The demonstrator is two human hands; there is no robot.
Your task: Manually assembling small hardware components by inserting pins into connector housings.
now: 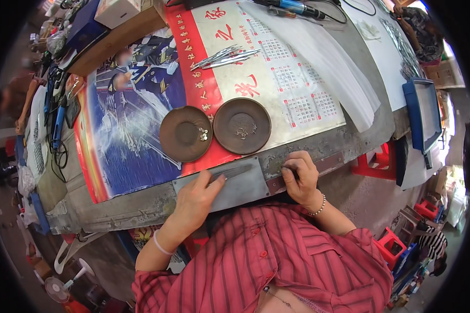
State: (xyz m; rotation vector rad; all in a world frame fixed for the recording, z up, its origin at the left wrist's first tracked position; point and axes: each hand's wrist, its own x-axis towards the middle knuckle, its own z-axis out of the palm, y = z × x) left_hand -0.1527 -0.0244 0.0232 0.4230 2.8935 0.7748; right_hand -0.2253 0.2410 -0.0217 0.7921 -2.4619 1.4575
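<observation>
At the table's near edge, my left hand (196,197) is closed in a pinch over a grey metal plate (235,190); whatever lies between its fingertips is too small to name. Just beyond those fingertips a thin, dark, flat blade-like tool (237,170) rests on or over the plate. My right hand (302,175), to the right of the plate, has its thumb and fingers curled together, with something small and dark at their tips. Past my hands stand two shallow brown bowls: the left bowl (177,148) contains small shiny bits (202,134), the right bowl (261,143) thin metal pieces (243,130).
A calendar poster (318,122) lies under the bowls, with a bundle of thin silver rods (224,57) on it. White translucent sheeting (344,83) crosses its right side. Blue corded tools (60,117) lie left; a blue tray (423,117) is at the right edge.
</observation>
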